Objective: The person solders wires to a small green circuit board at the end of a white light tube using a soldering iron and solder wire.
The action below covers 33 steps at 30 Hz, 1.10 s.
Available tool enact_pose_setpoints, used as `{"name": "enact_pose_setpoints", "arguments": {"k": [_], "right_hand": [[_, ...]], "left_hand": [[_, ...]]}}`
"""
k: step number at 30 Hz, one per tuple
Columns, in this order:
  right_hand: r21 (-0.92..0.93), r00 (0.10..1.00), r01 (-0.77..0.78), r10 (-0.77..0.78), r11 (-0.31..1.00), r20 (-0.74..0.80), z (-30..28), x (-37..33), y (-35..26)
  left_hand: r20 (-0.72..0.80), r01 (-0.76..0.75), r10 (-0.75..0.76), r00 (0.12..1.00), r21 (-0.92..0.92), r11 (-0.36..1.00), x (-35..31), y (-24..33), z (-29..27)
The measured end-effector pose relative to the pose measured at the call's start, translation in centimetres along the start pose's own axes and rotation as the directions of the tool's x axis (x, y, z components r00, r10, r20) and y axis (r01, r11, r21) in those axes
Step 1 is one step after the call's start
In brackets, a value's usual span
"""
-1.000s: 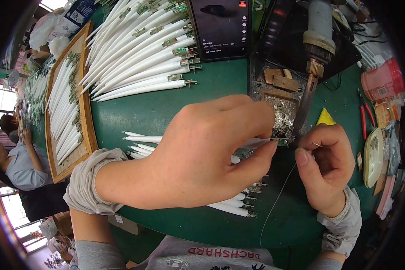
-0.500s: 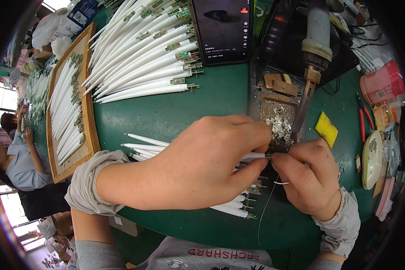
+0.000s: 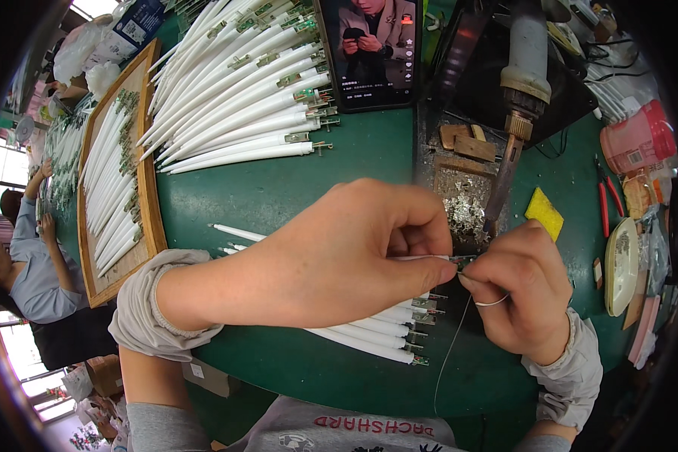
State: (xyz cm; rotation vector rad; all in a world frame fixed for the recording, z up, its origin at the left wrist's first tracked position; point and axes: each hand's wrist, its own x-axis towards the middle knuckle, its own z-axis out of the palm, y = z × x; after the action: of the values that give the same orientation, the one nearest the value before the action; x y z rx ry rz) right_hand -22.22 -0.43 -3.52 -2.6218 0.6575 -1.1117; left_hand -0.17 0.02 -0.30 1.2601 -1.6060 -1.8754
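My left hand (image 3: 331, 256) pinches a white tapered stick (image 3: 423, 258) near its end, where a small circuit board and metal leads stick out. Opposite it, the fingertips of my right hand (image 3: 523, 290) are closed on a thin silvery wire (image 3: 493, 303). That wire bends over a finger and trails down past the table's front edge. The two hands' fingertips almost meet, just below the tip of a soldering iron (image 3: 514, 151) that points downward. More white sticks (image 3: 369, 339) with circuit-board ends lie under my left hand and forearm, which partly cover them.
A metal-flecked tray (image 3: 467, 207) sits beneath the iron, with a yellow sponge (image 3: 544, 213) to its right. Many finished-looking sticks (image 3: 241, 113), a phone (image 3: 365, 83) and a wooden-framed tray (image 3: 154, 218) lie farther off. Red-handled pliers (image 3: 604, 200) and a dish (image 3: 620, 271) stand right. A co-worker (image 3: 41, 264) sits left.
My left thumb and fingers have shifted slightly, and the stick's end sits a little differently between them. My right hand has moved slightly right and up. The phone's picture has changed.
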Motion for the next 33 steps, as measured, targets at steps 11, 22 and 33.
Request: {"name": "enact_pose_setpoints", "arguments": {"k": [11,22,33], "right_hand": [[0.458,0.930,-0.340,0.366,0.822,0.033,-0.1,-1.1,0.9],[0.547,0.852,-0.479,0.514,0.686,0.100,-0.1,-0.9,-0.1],[0.592,0.861,-0.460,0.496,0.662,0.114,-0.1,-1.0,0.0]], "left_hand": [[-0.161,-0.190,0.213,0.964,0.145,0.971,0.1,-0.1,0.4],[-0.188,-0.199,0.208,0.960,0.066,0.978,0.2,0.1,0.5],[-0.186,-0.249,0.252,0.950,0.036,0.968,0.2,0.1,0.4]]}}
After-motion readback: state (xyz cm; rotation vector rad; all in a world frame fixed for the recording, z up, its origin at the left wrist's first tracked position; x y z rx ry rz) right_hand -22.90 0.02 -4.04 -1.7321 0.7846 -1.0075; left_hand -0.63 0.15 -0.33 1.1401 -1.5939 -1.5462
